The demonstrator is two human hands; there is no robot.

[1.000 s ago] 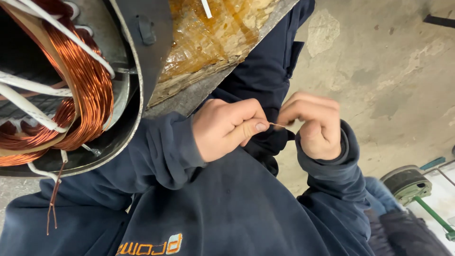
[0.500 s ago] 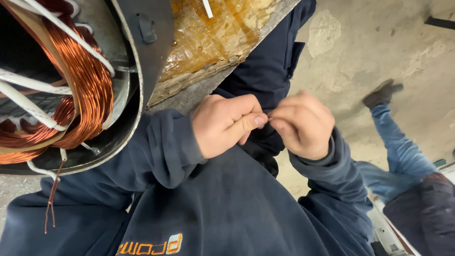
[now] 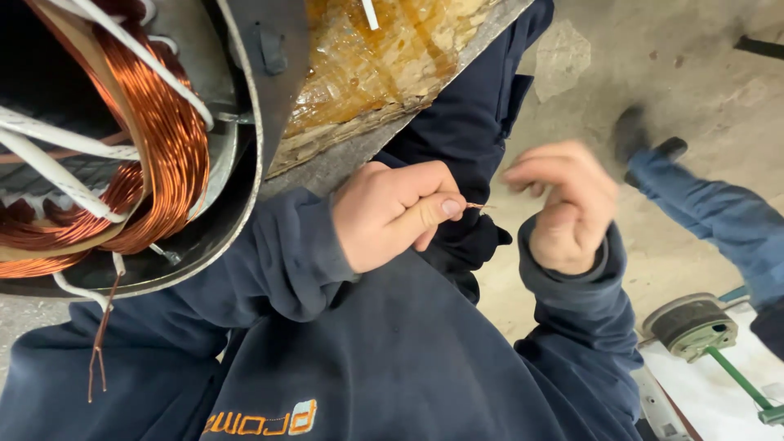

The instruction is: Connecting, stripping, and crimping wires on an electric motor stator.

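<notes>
- Concrete floor (image 3: 702,82) behind; another person's leg (image 3: 719,220) at right.
- Motor housing (image 3: 245,163) w/ copper coil (image 3: 163,147) upper left.
- Left hand (image 3: 392,216) pinched on thin copper wire (image 3: 475,206).
- Right hand (image 3: 563,204) blurred, just beside wire tip; can't tell its grip.

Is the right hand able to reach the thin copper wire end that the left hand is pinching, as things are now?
Probably yes. The right hand is apart from the copper wire end that sticks out of the left hand, and only open air lies between them. The right hand is blurred, so its grip is unclear.
</notes>
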